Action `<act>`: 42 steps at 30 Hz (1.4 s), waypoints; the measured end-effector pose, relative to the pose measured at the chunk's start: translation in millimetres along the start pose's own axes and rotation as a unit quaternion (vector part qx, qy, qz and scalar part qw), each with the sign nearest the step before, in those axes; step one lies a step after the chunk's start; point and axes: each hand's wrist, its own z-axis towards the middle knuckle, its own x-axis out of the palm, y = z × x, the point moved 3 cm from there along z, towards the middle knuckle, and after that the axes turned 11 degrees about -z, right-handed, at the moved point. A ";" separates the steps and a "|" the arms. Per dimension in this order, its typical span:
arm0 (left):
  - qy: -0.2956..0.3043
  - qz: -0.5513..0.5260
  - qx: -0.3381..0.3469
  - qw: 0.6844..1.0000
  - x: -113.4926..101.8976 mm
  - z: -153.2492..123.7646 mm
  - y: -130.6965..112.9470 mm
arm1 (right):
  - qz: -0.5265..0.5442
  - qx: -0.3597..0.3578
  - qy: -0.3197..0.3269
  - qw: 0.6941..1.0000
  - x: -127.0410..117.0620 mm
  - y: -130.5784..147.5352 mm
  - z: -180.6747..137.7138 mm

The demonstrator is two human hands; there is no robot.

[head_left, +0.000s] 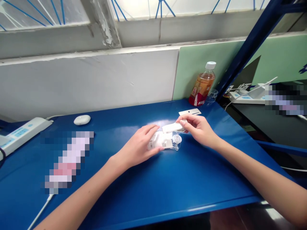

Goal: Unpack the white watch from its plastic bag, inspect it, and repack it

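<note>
Right hand (200,130) pinches a white strip (169,127) pointing lengthwise toward the left hand (141,143), which grips a clear packet (168,143).

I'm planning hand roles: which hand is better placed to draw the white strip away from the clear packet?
Probably the right hand: it pinches the white strip near its right end, while the left hand holds the clear packet.

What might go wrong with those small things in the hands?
The white piece is pinched near one end by the right hand, so it might slip out. The clear package in the left hand looks thin and might crease. The left forearm is near the white cable and could snag it.
</note>
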 end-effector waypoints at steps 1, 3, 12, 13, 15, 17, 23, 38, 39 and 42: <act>0.014 0.015 0.004 1.000 0.5 -2.4 5.1 | -0.012 0.000 0.004 1.000 -0.6 -0.6 0.3; 0.035 0.061 0.008 0.998 2.4 -5.9 14.9 | -0.041 0.003 0.011 0.999 -2.2 -3.1 0.6; 0.022 0.157 0.015 0.987 0.8 -11.2 32.2 | -0.187 0.028 0.030 0.981 -3.7 -14.4 2.6; 0.021 0.161 0.015 0.987 0.6 -12.2 32.9 | -0.203 0.032 0.034 0.978 -3.3 -15.0 2.6; 0.020 0.171 0.013 0.985 0.9 -14.1 34.4 | -0.233 0.038 0.039 0.971 -2.7 -16.3 2.3; 0.020 0.179 0.013 0.984 1.4 -15.0 35.1 | -0.247 0.042 0.043 0.967 -2.6 -17.9 1.8; 0.016 0.175 0.028 0.984 2.0 -14.5 34.4 | -0.218 0.011 0.090 0.972 4.6 -18.5 -2.0; -0.001 0.139 0.030 0.990 1.6 -14.4 33.5 | -0.359 -0.128 0.059 0.923 1.7 -10.7 -3.2; -0.001 0.139 0.029 0.990 1.6 -14.4 33.9 | -0.355 -0.144 0.077 0.921 0.2 -10.3 -2.5; 0.000 0.141 0.027 0.990 1.8 -14.5 35.1 | -0.347 -0.175 0.113 0.914 -3.1 -11.1 -1.2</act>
